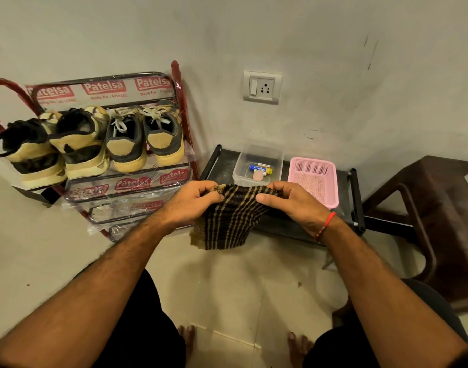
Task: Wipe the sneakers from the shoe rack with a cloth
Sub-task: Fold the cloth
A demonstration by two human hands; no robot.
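- Setting: pale tiled floor [227, 288] meeting a scuffed off-white wall [333, 62]; the landmark for all places below is the low black bench [222, 166] standing against that wall.
- Bare feet [186, 337], nearest the viewer, flat on the tiles well in front of the bench; dark shorts cover the knees on either side.
- Cloth [224, 224]: dark, with tan checked stripes, held up over the front edge of the bench, its lower part hanging free above the floor.
- Left hand [193, 203]: fingers curled round the cloth's upper left edge, thumb pinching it.
- Right hand [293, 203]: fingers curled round the cloth's upper right edge, thumb laid along the top; a red thread band [327, 224] on the wrist.
- Pink basket [313, 179]: perforated plastic, on the bench top, right part.
- Clear tub [259, 163]: on the bench top, just left of the basket, holding a few small packets.
- Brown plastic chair [434, 208]: right of the bench.
- Shoe rack [181, 107]: red frame, shelves wrapped in printed plastic, just left of the bench.
- Sneakers [126, 144]: four in a row on the rack's upper shelf, heels outward, tan and dark, untouched by either hand.
- Wall socket [262, 87]: above the bench, farthest back.
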